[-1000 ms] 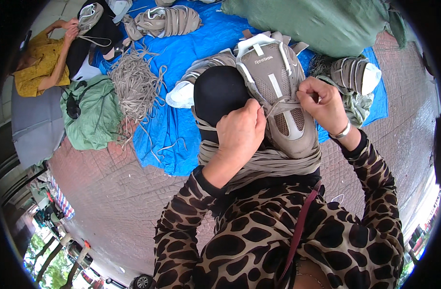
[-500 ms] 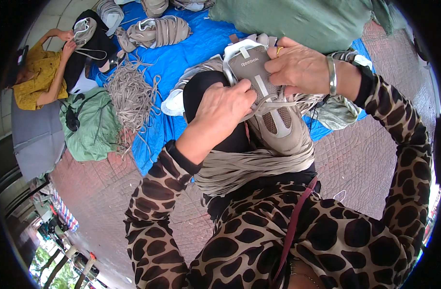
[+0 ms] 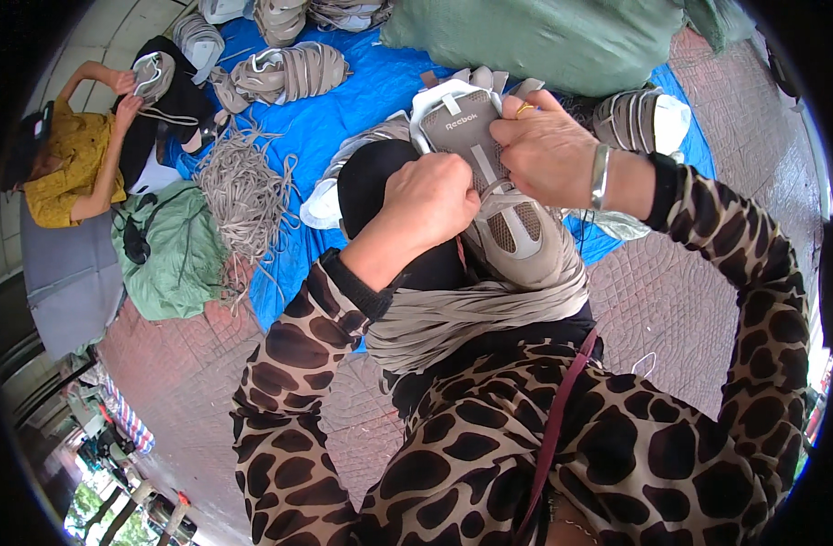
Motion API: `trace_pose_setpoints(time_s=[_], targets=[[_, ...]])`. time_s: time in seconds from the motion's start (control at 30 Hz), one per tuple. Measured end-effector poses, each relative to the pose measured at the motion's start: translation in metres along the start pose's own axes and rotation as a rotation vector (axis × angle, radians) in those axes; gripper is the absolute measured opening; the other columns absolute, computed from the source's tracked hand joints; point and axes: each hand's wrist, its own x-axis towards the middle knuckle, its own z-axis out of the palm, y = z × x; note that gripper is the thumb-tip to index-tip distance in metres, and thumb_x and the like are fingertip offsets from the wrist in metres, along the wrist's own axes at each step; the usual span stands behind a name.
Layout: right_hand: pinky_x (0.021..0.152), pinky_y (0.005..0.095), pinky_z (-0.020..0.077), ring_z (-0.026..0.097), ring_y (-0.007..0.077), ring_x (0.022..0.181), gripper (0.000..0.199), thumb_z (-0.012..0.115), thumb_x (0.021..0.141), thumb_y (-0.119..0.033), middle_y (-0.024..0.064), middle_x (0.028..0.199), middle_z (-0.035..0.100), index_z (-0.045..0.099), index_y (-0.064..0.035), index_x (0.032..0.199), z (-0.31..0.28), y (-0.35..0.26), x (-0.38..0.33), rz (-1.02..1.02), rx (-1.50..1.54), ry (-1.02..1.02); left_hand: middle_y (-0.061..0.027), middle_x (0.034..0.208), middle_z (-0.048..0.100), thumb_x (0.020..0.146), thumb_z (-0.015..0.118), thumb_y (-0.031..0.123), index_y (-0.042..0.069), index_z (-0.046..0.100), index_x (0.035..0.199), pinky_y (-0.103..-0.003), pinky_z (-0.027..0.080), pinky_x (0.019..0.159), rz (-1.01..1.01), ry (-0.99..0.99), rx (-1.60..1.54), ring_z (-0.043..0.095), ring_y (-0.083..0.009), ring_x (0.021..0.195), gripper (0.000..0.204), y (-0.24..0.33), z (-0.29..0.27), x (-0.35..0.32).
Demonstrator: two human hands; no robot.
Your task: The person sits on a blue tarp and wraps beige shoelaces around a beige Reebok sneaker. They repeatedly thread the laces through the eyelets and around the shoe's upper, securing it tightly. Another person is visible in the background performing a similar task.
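Note:
A taupe shoe upper [image 3: 535, 246] rests over my lap, toe toward me, its padded tongue [image 3: 453, 132] standing up at the far end. My left hand [image 3: 426, 205] is curled into a fist at the upper's left side, closed on the shoelace; its fingertips are hidden. On the other side my right hand [image 3: 551, 153] pinches the upper's edge beside the tongue, and whether it also holds lace is hidden. A short stretch of shoelace [image 3: 498, 188] crosses between the hands. A thick bundle of flat taupe laces [image 3: 480, 314] lies across my lap.
A blue tarp [image 3: 371, 68] carries bundled shoe uppers [image 3: 312, 71] and a tangled lace heap [image 3: 243, 182]. A large green sack [image 3: 544, 41] lies beyond. At left, a co-worker in a yellow top [image 3: 66, 173] holds another upper, near a green bag [image 3: 175, 255].
My left fist has turned and closed more tightly near the tongue. My right hand has shifted slightly left, and the lace between the hands shows less. The view has shifted slightly.

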Motion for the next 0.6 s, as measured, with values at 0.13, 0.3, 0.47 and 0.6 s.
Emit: trace_pose_setpoints(time_s=[0.13,0.3,0.47,0.6], targets=[[0.092,0.0395,0.0361,0.049,0.0238,0.109,0.016,0.069,0.073,-0.021,0.0031,0.095,0.060,0.075,-0.0074,0.078,0.002,-0.009,0.001,0.183,0.045,0.006,-0.0146,0.068,0.068,0.076,0.070,0.015,0.001,0.072,0.078,-0.037,0.052,0.062,-0.076,0.125,-0.276,0.068,-0.0258,0.064,0.015,-0.003,0.005,0.000],[0.080,0.0450,0.0425,0.053,0.0303,0.098,0.011,0.066,0.074,-0.018,0.0085,0.095,0.058,0.070,-0.0085,0.074,0.025,0.007,0.012,0.254,0.274,0.312,-0.0007,0.073,0.068,0.080,0.071,0.004,0.000,0.073,0.082,-0.022,0.044,0.060,-0.088,0.360,-0.842,0.056,-0.0047,0.066,0.006,-0.013,0.006,-0.005],[0.062,0.0253,0.0470,0.057,0.0094,0.070,0.015,0.056,0.098,-0.015,0.0023,0.109,0.062,0.061,-0.0046,0.089,-0.036,0.049,0.060,0.395,1.233,0.608,0.0020,0.085,0.067,0.090,0.068,0.004,0.001,0.072,0.094,-0.020,0.045,0.069,-0.061,0.482,-1.032,0.056,-0.0037,0.077,0.007,-0.020,-0.045,0.012],[0.045,0.0255,0.0454,0.056,0.0093,0.056,0.018,0.053,0.097,-0.019,0.0050,0.088,0.064,0.059,-0.0030,0.103,-0.046,0.032,0.084,0.450,1.612,0.126,-0.0003,0.094,0.067,0.092,0.068,0.007,0.001,0.069,0.101,-0.021,0.045,0.068,0.077,0.490,-1.103,0.056,-0.0037,0.078,0.011,-0.041,-0.064,0.034]])
